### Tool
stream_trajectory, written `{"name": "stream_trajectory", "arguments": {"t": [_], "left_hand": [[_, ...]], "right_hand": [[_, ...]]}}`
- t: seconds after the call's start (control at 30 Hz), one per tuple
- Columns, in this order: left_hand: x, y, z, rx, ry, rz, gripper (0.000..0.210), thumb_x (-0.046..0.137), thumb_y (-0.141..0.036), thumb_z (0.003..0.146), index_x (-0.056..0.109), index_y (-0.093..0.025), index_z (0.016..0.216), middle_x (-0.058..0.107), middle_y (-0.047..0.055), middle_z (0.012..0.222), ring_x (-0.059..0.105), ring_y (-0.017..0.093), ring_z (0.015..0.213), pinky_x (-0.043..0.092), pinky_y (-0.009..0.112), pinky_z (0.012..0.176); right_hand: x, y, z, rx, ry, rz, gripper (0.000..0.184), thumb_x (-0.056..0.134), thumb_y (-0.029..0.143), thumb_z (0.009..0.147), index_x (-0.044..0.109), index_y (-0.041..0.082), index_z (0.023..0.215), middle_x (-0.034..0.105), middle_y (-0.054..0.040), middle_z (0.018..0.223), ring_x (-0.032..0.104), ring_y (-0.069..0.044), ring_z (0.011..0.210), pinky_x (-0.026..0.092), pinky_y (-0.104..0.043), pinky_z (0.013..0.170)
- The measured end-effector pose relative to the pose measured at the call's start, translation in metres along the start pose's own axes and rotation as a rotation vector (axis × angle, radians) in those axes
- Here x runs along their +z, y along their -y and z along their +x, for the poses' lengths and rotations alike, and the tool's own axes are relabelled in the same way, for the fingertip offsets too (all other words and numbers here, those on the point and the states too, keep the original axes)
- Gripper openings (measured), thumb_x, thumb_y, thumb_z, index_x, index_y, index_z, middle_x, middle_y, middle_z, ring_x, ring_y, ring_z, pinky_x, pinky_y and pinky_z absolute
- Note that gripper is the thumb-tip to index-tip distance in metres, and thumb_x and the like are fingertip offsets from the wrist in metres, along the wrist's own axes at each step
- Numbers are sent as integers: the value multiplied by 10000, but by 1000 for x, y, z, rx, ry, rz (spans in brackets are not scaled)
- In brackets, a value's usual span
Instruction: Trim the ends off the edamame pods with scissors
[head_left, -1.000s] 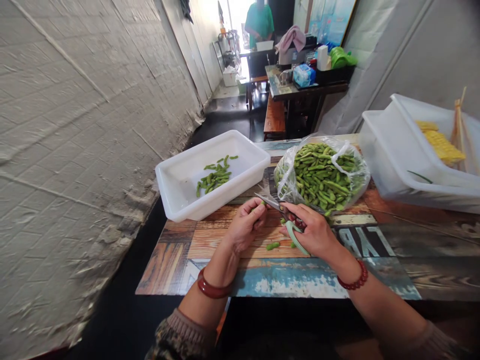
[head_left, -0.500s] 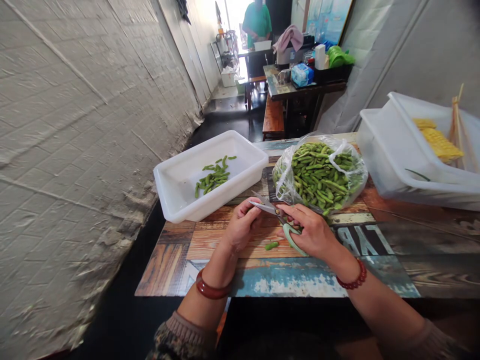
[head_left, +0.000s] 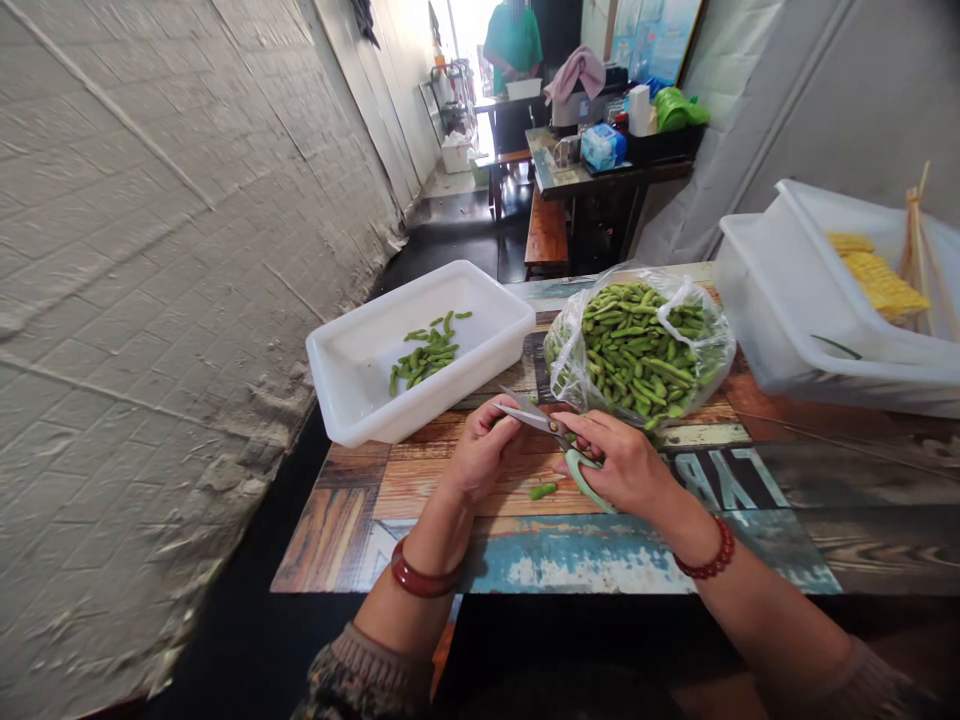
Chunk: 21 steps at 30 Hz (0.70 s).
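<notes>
A small eatery's dining room used for prep: dining tables (head_left: 577, 165) with benches (head_left: 546, 232), food tubs (head_left: 810, 320), bagged edamame (head_left: 637, 345)

A: Tray (head_left: 352, 385) position?
B: Far left corner of worktop (head_left: 600, 560), overhanging the left edge; pods (head_left: 424, 352) inside.
A: Bag (head_left: 637, 345)?
B: Right of tray, at far edge. Tubs (head_left: 780, 320) at right edge. Loose pod (head_left: 543, 491) near front edge, between both hands.
</notes>
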<state>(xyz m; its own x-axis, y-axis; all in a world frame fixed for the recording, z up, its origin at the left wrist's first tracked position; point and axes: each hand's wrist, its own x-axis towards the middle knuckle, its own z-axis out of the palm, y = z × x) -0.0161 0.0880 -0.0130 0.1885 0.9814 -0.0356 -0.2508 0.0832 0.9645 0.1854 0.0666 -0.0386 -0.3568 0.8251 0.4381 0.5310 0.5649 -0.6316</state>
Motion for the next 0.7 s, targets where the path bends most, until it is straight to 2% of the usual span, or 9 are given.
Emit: {"name": "stream_trajectory", "arguments": {"t": [0.13,0.37,0.7], "left_hand": [[-2,1,0,11,9,14,289,731,-422,747,599,-165,754,400,-78,551,264,46,460,208,187,431],[1,0,0,13,-16,24,254,727,-381,759,595,-165,739,412,-79,532,264,45,450,214,195,444],[-1,1,1,22,-23,84,232,717,-368,745,604,-167,725,446,-64,551,295,61,478,224,205,457]], "right_hand": [[0,-2,-1,-27,-8,-4,439,652,243,864,568,227,1294,634,-20,914,592,-139,711,528,-272,713],[-2,4,2,9,9,-52,528,713,253,810,560,227,1315,640,-42,995,614,-170,799,541,-304,747],[-3,1,2,-3,16,-45,520,715,261,805,569,235,1304,638,-38,981,618,-165,791,544,-291,728]]}}
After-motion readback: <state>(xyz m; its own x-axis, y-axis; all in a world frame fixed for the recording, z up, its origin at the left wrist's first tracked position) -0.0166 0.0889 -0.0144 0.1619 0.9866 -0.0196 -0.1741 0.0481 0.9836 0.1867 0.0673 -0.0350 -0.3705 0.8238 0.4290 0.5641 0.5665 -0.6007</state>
